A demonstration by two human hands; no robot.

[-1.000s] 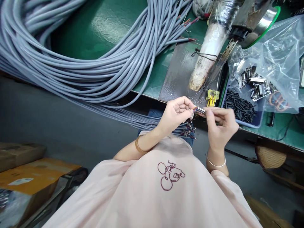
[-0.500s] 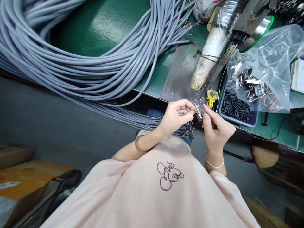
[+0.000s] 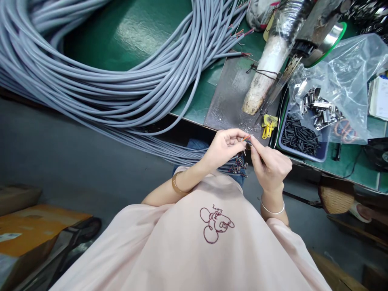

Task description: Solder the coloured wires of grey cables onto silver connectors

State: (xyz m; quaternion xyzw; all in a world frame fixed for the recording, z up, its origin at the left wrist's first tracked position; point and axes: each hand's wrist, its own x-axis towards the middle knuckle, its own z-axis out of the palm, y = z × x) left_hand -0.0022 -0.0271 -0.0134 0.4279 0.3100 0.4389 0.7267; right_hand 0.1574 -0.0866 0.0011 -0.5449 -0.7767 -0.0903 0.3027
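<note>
My left hand (image 3: 226, 148) is closed, its thumb and fingertips pinching thin coloured wires (image 3: 246, 138) over the bench's front edge. My right hand (image 3: 269, 163) meets it from the right, thumb and forefinger pressed together at the wires; what sits between those fingertips is too small to tell. The metal connector is mostly hidden by the fingers. Below the hands, several small connectors (image 3: 239, 166) hang at the ends of grey cables over my lap.
A large coil of grey cable (image 3: 136, 87) covers the bench's left. Behind my hands are a dark plate (image 3: 226, 97), a white wrapped rod (image 3: 263, 76) and a yellow clip (image 3: 268, 126). A blue bin (image 3: 325, 151) holds black tubes and connectors, beside a plastic bag (image 3: 354, 81).
My right hand has moved left and its fingertips now meet the left hand's at the wires. The connector that showed between the hands is now mostly covered. My left hand has barely moved.
</note>
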